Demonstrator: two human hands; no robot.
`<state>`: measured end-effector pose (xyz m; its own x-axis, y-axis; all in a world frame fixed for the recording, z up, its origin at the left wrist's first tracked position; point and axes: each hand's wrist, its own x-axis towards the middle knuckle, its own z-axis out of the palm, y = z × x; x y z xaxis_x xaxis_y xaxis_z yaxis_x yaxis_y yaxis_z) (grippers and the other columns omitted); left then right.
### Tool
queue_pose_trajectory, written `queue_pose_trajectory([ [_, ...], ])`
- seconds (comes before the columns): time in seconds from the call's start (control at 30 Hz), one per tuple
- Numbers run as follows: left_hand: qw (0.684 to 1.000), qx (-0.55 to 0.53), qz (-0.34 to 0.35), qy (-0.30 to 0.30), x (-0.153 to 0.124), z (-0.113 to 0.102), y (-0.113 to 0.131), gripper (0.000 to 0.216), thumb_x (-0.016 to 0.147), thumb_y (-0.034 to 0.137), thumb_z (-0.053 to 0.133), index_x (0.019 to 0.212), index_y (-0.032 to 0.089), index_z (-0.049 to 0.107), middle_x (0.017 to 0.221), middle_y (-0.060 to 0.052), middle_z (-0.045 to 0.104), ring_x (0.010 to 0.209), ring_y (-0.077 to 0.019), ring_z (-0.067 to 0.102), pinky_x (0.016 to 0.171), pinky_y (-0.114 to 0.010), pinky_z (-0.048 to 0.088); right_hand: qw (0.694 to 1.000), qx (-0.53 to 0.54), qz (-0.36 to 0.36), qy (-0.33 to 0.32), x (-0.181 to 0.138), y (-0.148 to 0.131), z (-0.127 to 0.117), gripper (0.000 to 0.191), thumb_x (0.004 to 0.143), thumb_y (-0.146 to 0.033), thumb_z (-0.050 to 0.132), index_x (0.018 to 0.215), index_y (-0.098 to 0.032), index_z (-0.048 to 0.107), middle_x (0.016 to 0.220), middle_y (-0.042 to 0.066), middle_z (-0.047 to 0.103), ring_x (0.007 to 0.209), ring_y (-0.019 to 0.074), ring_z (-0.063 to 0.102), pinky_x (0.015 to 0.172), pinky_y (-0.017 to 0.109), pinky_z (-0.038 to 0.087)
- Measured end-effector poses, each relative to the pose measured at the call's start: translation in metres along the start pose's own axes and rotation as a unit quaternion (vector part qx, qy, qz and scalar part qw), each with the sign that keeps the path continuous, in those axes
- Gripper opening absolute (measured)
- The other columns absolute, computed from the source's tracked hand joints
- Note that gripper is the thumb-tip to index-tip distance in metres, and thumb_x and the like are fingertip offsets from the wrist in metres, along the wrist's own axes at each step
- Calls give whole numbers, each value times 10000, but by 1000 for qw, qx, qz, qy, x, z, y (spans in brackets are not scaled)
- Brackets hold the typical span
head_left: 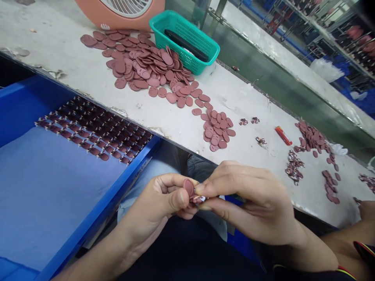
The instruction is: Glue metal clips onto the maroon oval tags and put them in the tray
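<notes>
Near the middle of the head view, above my lap, both hands meet. My left hand (166, 199) pinches a reddish-brown oval disc (188, 187) between thumb and fingers. Against the disc's lower right, my right hand (249, 199) grips a small painted figure piece (199, 199) in brown, white and orange between thumb and forefinger. The two pieces touch; whether they are joined I cannot tell. Fingertips hide part of both. Beyond my hands, a small heap of similar oval discs (216, 128) lies on the white worktable (181, 128).
A larger disc pile (140, 62) lies by a green basket (187, 39) and an orange fan (123, 15). At left is a blue tray (58, 203) with rows of finished-looking pieces (96, 128). A red lighter (283, 135) and figure pieces (293, 168) lie right, near another person's hand (367, 212).
</notes>
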<state>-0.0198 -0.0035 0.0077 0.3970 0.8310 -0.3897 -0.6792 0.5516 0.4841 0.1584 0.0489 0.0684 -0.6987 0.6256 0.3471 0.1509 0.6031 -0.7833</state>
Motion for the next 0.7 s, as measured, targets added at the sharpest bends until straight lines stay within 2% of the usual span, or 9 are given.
queue_pose_trajectory([
  [0.17, 999, -36, -34, -12, 5, -6, -7, 298, 686, 452, 872, 752, 174, 789, 631, 11, 648, 526, -53, 570, 517, -116, 516, 999, 12, 31, -4, 3, 3, -1, 187, 834, -86, 767, 1011, -75, 708, 860, 49, 746, 744, 95, 657, 697, 197, 543],
  [0.27, 997, -62, -33, -37, 7, -9, -10, 271, 736, 437, 842, 772, 173, 791, 666, 5, 647, 565, -62, 592, 519, -114, 526, 998, 22, 54, 5, 2, 5, -3, 420, 776, -209, 852, 1140, -84, 682, 942, 45, 736, 755, 100, 643, 713, 215, 542],
  [0.33, 996, -75, -28, -49, 7, -10, -11, 280, 724, 456, 845, 814, 194, 802, 707, 5, 675, 572, -59, 607, 524, -114, 539, 998, 25, 61, 16, 1, 7, -3, 487, 769, -259, 862, 1179, -81, 670, 971, 51, 727, 752, 107, 636, 710, 233, 541],
  [0.43, 995, -78, -28, -47, 6, -13, -11, 282, 715, 464, 846, 850, 219, 811, 760, 2, 724, 574, -52, 633, 521, -108, 551, 998, 27, 53, 29, 0, 8, -2, 325, 838, -213, 794, 1119, -80, 702, 933, 50, 728, 734, 99, 628, 675, 223, 532],
  [0.5, 996, -80, -28, -37, 6, -13, -10, 260, 709, 451, 853, 798, 212, 806, 757, 1, 739, 587, -55, 651, 517, -105, 554, 998, 31, 43, 30, 0, 8, 0, 248, 867, -170, 755, 1092, -75, 715, 927, 57, 737, 757, 97, 635, 657, 203, 527],
  [0.6, 995, -88, -32, -26, 5, -14, -10, 258, 673, 435, 880, 726, 201, 786, 738, 4, 745, 578, -62, 658, 514, -116, 563, 999, 27, 34, 30, 2, 6, 0, 195, 899, -158, 716, 1077, -80, 724, 922, 65, 745, 784, 98, 645, 652, 192, 525],
  [0.7, 994, -98, -38, -10, 4, -12, -10, 263, 647, 421, 896, 734, 205, 776, 732, 9, 742, 584, -72, 657, 503, -122, 558, 998, 12, 43, 32, 2, 5, -1, 177, 936, -191, 673, 1080, -103, 727, 907, 63, 746, 801, 112, 661, 677, 210, 539],
])
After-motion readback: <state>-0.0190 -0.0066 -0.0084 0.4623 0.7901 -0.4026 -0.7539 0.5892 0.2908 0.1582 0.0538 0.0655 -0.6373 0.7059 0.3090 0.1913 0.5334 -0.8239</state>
